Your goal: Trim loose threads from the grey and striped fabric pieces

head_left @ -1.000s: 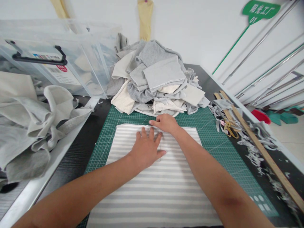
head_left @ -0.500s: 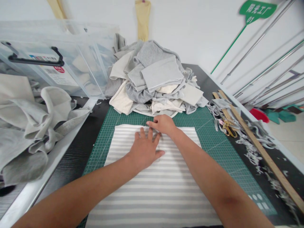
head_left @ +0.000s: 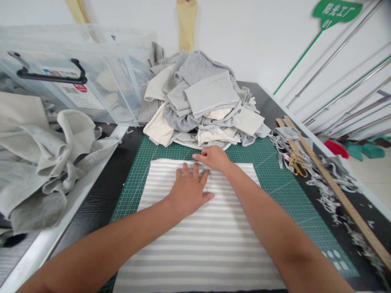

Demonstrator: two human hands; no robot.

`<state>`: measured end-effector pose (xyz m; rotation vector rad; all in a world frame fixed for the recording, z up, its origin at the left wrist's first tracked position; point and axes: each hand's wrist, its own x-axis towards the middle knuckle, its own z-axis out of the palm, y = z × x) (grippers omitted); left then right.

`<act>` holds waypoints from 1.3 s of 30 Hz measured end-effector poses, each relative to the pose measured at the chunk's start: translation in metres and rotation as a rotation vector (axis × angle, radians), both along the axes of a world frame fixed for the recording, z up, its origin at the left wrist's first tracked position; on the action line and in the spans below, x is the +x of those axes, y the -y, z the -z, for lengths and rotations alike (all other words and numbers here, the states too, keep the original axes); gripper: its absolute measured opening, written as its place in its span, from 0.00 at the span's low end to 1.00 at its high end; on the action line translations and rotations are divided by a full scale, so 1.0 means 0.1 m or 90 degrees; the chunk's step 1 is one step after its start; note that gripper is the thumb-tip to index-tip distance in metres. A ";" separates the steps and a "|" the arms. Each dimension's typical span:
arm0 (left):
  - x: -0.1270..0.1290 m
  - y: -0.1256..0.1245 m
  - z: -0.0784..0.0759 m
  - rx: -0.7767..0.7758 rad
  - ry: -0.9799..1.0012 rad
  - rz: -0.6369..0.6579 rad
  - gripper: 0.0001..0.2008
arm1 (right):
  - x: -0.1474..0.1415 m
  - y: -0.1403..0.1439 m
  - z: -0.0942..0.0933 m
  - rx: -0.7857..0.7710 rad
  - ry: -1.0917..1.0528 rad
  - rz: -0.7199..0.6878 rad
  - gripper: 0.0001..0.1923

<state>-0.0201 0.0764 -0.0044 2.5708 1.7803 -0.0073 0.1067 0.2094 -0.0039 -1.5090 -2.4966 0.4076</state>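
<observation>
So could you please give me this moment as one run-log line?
left hand: flat on striped fabric | right hand: at its far edge | under: green cutting mat

A green sign (head_left: 337, 11) in the upper right of the frame, on a thin green pole, carries white Chinese characters, 阳光工厂, over the number 01. The label (head_left: 71, 83) on the clear plastic bin (head_left: 100, 73) at upper left (with a red round mark) is too small to read.

A plain white wall (head_left: 259, 36) runs behind the black table (head_left: 91, 203). Metal rods (head_left: 345, 93) lean against the wall on the right, beneath a green sign (head_left: 337, 11). Pale floor tiles (head_left: 374, 179) show at the right edge, under even, soft light.
</observation>
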 end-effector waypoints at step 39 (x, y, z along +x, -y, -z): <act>0.00 0.00 0.01 0.004 -0.011 -0.001 0.36 | -0.03 0.01 0.03 0.012 0.018 0.010 0.29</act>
